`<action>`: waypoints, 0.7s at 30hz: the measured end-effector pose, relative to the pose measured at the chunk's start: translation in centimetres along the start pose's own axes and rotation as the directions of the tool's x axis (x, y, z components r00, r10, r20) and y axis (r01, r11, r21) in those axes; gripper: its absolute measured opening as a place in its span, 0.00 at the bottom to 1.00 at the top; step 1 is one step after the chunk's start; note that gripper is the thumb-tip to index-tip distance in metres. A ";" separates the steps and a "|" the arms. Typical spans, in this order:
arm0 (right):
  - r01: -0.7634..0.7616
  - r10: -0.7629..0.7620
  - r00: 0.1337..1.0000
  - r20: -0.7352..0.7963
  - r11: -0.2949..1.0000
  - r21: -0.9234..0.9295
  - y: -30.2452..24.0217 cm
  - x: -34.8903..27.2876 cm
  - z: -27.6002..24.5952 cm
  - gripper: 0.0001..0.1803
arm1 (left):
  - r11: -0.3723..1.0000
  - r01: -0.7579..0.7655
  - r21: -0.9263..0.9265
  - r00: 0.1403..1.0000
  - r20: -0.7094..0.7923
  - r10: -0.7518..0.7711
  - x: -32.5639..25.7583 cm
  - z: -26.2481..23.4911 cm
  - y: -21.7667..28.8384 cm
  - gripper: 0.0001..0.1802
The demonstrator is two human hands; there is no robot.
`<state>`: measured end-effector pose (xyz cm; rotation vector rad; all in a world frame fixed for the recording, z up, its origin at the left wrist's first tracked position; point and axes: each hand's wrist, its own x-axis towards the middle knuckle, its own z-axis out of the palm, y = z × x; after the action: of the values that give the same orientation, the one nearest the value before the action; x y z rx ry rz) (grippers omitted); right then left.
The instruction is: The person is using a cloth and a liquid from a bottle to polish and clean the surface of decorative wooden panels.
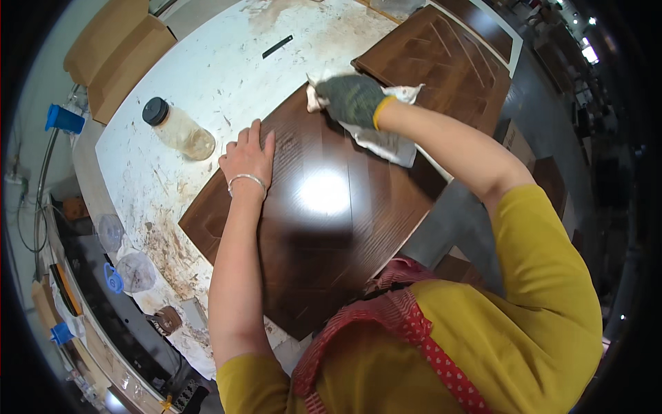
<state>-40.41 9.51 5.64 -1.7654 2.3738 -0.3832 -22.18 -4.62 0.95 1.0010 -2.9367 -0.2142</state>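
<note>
A glossy dark brown wood panel (383,196) lies in front of me, tilted across the white-topped table, with a bright light reflected in its middle. My left hand (248,160), bare and with a bracelet at the wrist, rests flat on the panel's left edge, fingers stretched out. Toward the far end of the panel, my right hand (352,101) wears a dark green glove with a yellow cuff. It is closed on a crumpled white cloth (387,146) and presses it against the wood. The gloved fingertips are partly hidden.
Another brown wood panel (441,58) lies at the far right. Left of my left hand, a cloudy bottle (183,132) with a black lid lies on the stained table (227,62). Farther off are a black strip (277,46) and an open cardboard box (117,58). Plastic containers (134,271) sit at the left.
</note>
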 end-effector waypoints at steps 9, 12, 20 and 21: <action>-0.007 -0.322 0.896 0.305 0.676 0.736 -9.3 -9.8 -3.4 0.10 | 0.997 0.079 -0.012 0.997 0.000 -0.079 -0.2 0.0 -0.1 0.27; -0.075 -0.279 0.701 0.657 0.887 0.457 -9.5 -12.4 -3.9 0.16 | 0.998 0.063 -0.002 0.997 0.047 -0.063 0.2 0.4 -0.1 0.28; -0.149 0.173 0.983 -0.067 0.953 0.265 -1.4 -16.1 -5.4 0.19 | 0.968 -0.242 -0.069 0.967 -0.098 0.234 0.3 1.1 -6.3 0.29; -0.204 0.245 0.962 -0.122 0.938 0.279 -3.4 -15.2 -4.6 0.17 | 0.975 -0.221 -0.024 0.973 -0.069 0.219 -0.4 1.0 -6.9 0.29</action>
<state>-34.11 23.63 10.64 -1.3757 2.4549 -0.7880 -17.75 -9.61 -0.99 0.6579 -2.9425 -0.2153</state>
